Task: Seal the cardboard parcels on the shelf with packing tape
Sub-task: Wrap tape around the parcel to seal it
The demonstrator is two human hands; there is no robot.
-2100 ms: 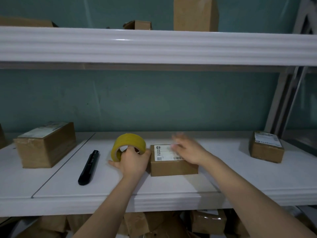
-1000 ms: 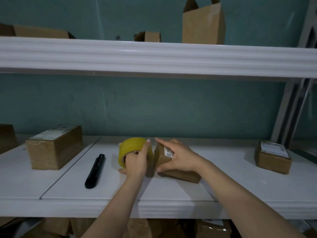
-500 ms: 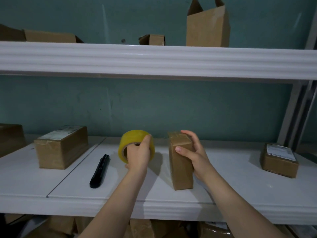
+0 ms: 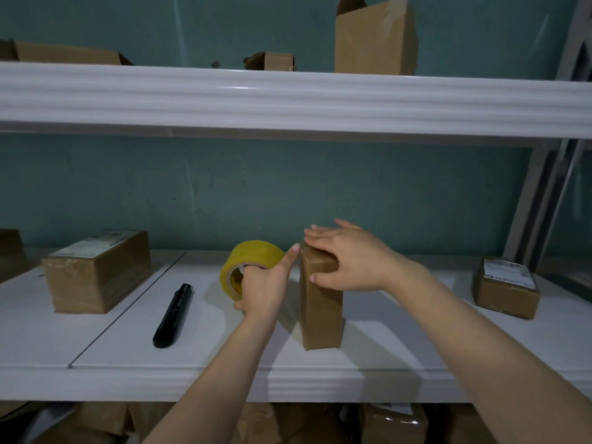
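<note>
My left grip is curled round the yellow tape roll, fingers through its core and thumb stretched up towards the top edge of the small parcel. That parcel stands on end on the white shelf, just right of the roll. My right grip lies wide and flat over the parcel's top, thumb against its near face. A black pen-like tool lies left of the roll.
</note>
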